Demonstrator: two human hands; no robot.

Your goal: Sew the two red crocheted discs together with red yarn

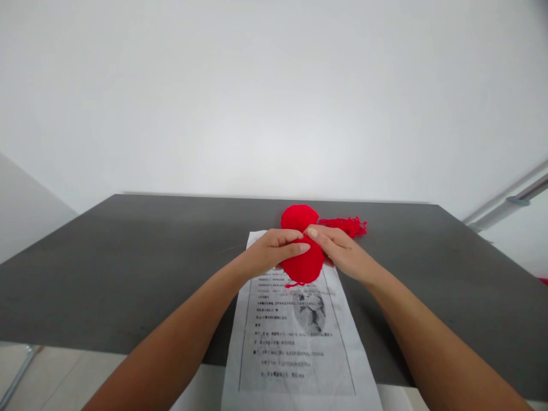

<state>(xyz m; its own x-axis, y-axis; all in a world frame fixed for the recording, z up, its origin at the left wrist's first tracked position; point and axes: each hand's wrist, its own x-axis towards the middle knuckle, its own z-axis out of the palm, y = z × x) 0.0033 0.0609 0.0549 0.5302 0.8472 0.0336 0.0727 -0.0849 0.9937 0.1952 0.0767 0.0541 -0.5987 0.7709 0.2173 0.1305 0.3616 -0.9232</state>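
Observation:
A round red knitted or crocheted piece (pixel 303 264) is held between my two hands above a printed paper sheet. My left hand (pixel 280 249) grips its left side, the thumb lying across its front. On the right side my right hand (pixel 338 246) pinches the upper edge, its fingers partly hidden behind the piece. A short red yarn tail hangs at the bottom. Just behind stands a second rounded red part (pixel 298 217); whether it joins the held piece is hidden by my fingers. The printed sheet (pixel 295 348) shows rows of text and a dark oval picture.
A bunch of loose red yarn (pixel 349 226) lies behind my right hand on the dark grey table (pixel 141 257). The sheet's near end reaches past the table's front edge. A white wall rises behind, and a metal pipe (pixel 499 212) runs at the right.

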